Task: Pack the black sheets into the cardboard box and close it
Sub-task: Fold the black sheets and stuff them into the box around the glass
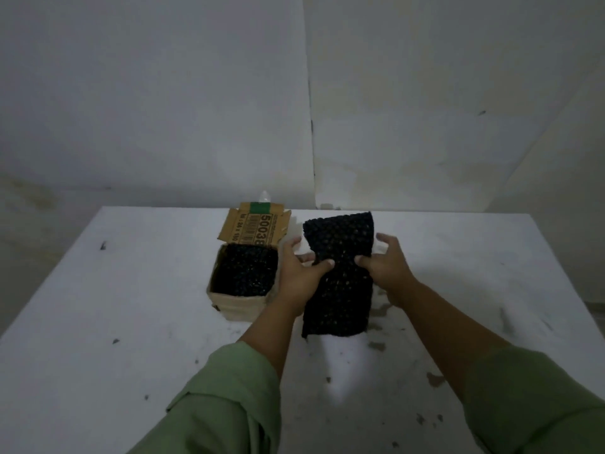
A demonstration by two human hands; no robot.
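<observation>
Black and bubbly, the sheet (339, 273) I hold runs lengthwise away from me, its far end toward the wall and its near end hanging just above the tabletop (131, 322). My left hand (302, 273) pinches its left edge about midway, thumb on top; my right hand (383, 267) pinches the right edge at the same height, with the outer fingers loosely spread. The box (234, 304) sits just to the left of the sheet, right beside my left hand, so that hand is the nearer one. Its flap (255, 229) stands open at the far side, and more black sheet (244, 270) already fills it near the rim. I judge the held sheet is far longer than the opening, so it needs folding across its long axis before a short carry leftward.
</observation>
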